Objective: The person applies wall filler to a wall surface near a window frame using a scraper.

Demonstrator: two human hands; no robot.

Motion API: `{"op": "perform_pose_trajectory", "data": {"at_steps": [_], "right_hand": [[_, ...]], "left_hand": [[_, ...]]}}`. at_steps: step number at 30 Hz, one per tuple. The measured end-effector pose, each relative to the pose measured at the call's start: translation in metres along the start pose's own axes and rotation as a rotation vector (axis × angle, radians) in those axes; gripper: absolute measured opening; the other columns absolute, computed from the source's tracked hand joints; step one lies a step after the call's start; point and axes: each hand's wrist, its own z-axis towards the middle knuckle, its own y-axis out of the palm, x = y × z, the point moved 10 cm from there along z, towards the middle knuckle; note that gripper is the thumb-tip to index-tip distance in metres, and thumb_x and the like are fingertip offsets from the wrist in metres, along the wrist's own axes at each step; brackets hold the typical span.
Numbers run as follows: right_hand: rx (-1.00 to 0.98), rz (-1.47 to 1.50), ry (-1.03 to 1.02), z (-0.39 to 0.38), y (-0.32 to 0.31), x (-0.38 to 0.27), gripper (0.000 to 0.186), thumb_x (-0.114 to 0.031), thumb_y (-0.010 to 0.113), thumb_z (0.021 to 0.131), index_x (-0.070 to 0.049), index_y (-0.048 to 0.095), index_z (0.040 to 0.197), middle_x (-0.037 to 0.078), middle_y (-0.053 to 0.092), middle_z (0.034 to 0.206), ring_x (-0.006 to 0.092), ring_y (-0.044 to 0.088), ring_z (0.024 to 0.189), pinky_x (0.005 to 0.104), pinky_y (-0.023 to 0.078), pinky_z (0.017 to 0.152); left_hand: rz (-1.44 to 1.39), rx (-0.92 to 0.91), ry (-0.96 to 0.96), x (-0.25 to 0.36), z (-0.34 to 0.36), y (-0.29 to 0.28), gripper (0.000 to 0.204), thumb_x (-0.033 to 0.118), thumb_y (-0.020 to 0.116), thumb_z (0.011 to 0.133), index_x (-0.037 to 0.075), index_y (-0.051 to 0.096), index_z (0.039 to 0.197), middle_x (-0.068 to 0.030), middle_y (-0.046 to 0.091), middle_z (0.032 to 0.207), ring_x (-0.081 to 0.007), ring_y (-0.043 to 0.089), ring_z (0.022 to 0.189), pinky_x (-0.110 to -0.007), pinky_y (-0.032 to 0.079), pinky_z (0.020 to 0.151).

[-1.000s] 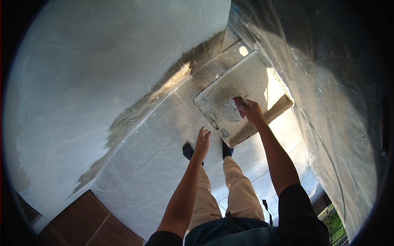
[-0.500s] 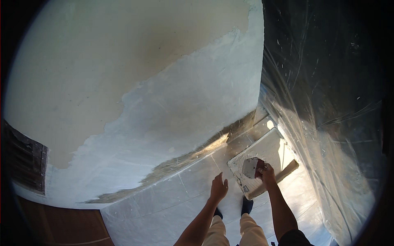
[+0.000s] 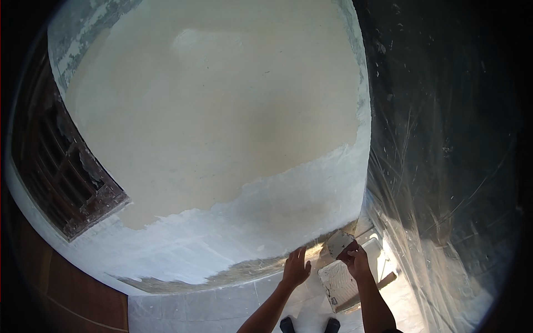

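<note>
My right hand (image 3: 358,263) grips a wide putty knife (image 3: 337,242) by its reddish-brown handle, with the broad pale blade turned up toward the wall. Below it, on the floor, lies a shallow rectangular tray (image 3: 328,288) coated with whitish filler. A long brown strip (image 3: 395,279), perhaps wood, runs along the tray's near right side. My left hand (image 3: 297,268) holds nothing; its fingers are stretched out in front of the wall's foot. Ahead, the wall (image 3: 222,111) carries a broad cream layer of filler with a ragged lower edge above a bluish-white band.
A dark slatted window frame (image 3: 72,166) is set in the wall at left, with a brown panel (image 3: 66,283) below it. Clear plastic sheeting (image 3: 413,233) hangs along the right. Pale sheeting covers the floor tiles (image 3: 211,308). The wall's bottom strip (image 3: 239,273) is bare and brownish.
My view has tilted up, showing more wall and window. My right hand has lifted the putty knife from over the tray to beyond its far edge, nearer the wall. My left hand stays open.
</note>
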Motion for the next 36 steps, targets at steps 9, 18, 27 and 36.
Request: {"op": "perform_pose_trajectory", "data": {"at_steps": [9, 18, 27, 36], "right_hand": [[-0.272, 0.11, -0.132, 0.007, 0.164, -0.066, 0.041, 0.008, 0.044, 0.08, 0.006, 0.046, 0.121, 0.019, 0.055, 0.118, 0.0311, 0.059, 0.111, 0.0442, 0.051, 0.099], [-0.395, 0.203, -0.292, -0.002, 0.294, -0.123, 0.037, 0.009, 0.043, 0.087, 0.006, 0.047, 0.123, 0.016, 0.059, 0.118, 0.0264, 0.062, 0.107, 0.0381, 0.054, 0.096], [-0.308, 0.224, -0.498, -0.022, 0.347, -0.153, 0.038, 0.007, 0.041, 0.089, 0.005, 0.046, 0.126, 0.016, 0.058, 0.119, 0.0247, 0.062, 0.106, 0.0347, 0.056, 0.092], [-0.305, 0.098, -0.635, -0.026, 0.394, -0.188, 0.038, 0.006, 0.04, 0.092, 0.003, 0.045, 0.129, 0.015, 0.056, 0.124, 0.0242, 0.06, 0.11, 0.0362, 0.051, 0.095]], "left_hand": [[0.106, 0.171, 0.146, 0.024, 0.048, -0.138, 0.061, 0.011, 0.06, 0.079, 0.004, 0.042, 0.137, -0.0178, 0.047, 0.134, -0.0355, 0.044, 0.125, -0.047, 0.04, 0.101], [0.351, 0.376, 0.474, 0.067, 0.102, -0.288, 0.06, 0.006, 0.06, 0.074, 0.002, 0.046, 0.133, -0.0142, 0.048, 0.131, -0.0327, 0.044, 0.125, -0.045, 0.036, 0.102], [0.607, 0.498, 0.621, 0.11, 0.145, -0.398, 0.059, 0.01, 0.061, 0.077, 0.002, 0.046, 0.133, -0.0125, 0.046, 0.136, -0.0303, 0.038, 0.133, -0.047, 0.029, 0.109], [0.765, 0.729, 0.448, 0.113, 0.171, -0.481, 0.066, 0.018, 0.058, 0.081, -0.003, 0.036, 0.141, -0.0151, 0.035, 0.148, -0.0309, 0.025, 0.143, -0.053, 0.016, 0.115]]}}
